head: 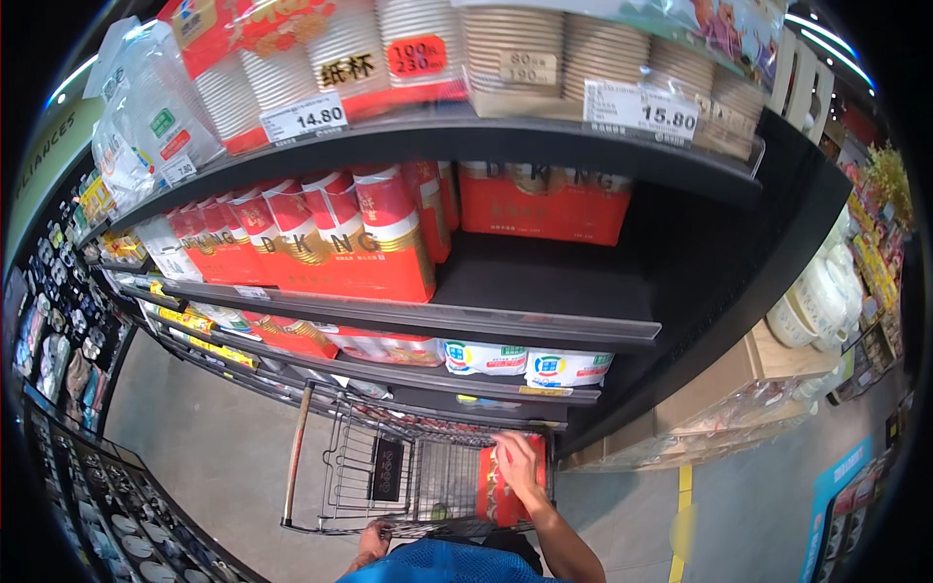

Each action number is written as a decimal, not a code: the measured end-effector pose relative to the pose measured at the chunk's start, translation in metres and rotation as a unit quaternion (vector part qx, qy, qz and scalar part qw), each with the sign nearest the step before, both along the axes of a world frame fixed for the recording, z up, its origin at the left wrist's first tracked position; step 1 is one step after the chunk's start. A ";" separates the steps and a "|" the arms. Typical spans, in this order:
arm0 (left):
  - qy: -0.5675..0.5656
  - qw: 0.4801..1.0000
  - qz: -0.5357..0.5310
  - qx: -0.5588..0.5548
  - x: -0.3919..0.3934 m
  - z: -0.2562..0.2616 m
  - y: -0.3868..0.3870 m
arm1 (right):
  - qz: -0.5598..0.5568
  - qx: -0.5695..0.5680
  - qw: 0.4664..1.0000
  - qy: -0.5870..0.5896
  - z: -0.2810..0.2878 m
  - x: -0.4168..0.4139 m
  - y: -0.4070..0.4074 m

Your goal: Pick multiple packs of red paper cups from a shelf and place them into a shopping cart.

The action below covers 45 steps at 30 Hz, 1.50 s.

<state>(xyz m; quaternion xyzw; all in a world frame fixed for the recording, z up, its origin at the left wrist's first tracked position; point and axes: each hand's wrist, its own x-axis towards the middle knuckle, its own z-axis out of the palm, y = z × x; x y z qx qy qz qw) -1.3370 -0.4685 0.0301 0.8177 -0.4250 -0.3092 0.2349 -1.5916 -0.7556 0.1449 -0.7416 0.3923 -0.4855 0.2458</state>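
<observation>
A wire shopping cart [368, 503] stands between me and the shelves, its handle [297, 459] to the left. At its near rim, my left hand [373, 541] is curled on the wire edge. A red pack [499, 495] sits at the right end of the cart basket. My right hand [517, 460] is over the pack with bent fingers; whether it grips the pack or only touches it is not clear. A small green item [439, 511] lies on the basket floor beside the pack.
Black shelving [539, 277] rises before me with red packs of paper cups [350, 255]. Cup sleeves [514, 58] fill the upper shelf. White packs [485, 358] lie lower. A wooden display stand [773, 357] with white pots [824, 291] is at right. Racks [124, 510] line the left.
</observation>
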 end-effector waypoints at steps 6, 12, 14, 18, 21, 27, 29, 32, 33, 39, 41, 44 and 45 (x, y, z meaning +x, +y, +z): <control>0.075 0.993 -0.023 -0.089 0.001 0.048 -0.078 | -0.079 -0.306 0.949 -0.015 0.231 0.007 -0.091; 0.085 0.963 -0.141 -0.214 -0.038 0.181 -0.164 | -0.168 -0.277 0.918 0.228 0.356 0.015 -0.189; 0.089 0.949 -0.167 -0.253 -0.051 0.202 -0.171 | -0.170 -0.298 0.907 0.245 0.362 0.020 -0.217; 0.166 0.936 -0.182 -0.250 -0.078 0.219 -0.171 | -0.190 -0.282 0.911 0.232 0.369 0.033 -0.246; 0.199 0.925 -0.194 -0.260 -0.088 0.217 -0.161 | -0.218 -0.281 0.901 0.248 0.364 0.033 -0.270; 0.195 0.934 -0.222 -0.200 -0.088 0.211 -0.151 | -0.210 -0.256 0.923 0.198 0.356 0.014 -0.267; 0.182 0.936 -0.221 -0.202 -0.087 0.210 -0.151 | -0.225 -0.300 0.912 0.167 0.348 0.004 -0.279; 0.204 0.930 -0.215 -0.217 -0.089 0.216 -0.149 | -0.216 -0.228 0.920 0.234 0.347 -0.004 -0.283; 0.206 0.929 -0.210 -0.223 -0.090 0.215 -0.150 | -0.235 -0.254 0.904 0.251 0.348 -0.004 -0.279; 0.233 0.920 -0.243 -0.200 -0.094 0.208 -0.151 | -0.201 -0.349 0.854 0.329 0.363 0.013 -0.263; 0.238 0.915 -0.253 -0.206 -0.094 0.206 -0.153 | -0.209 -0.346 0.849 0.341 0.357 0.013 -0.278; 0.255 0.904 -0.270 -0.214 -0.097 0.210 -0.157 | -0.283 -0.448 0.796 0.293 0.339 0.000 -0.317; 0.262 0.902 -0.265 -0.217 -0.097 0.212 -0.156 | -0.277 -0.446 0.800 0.290 0.339 0.004 -0.316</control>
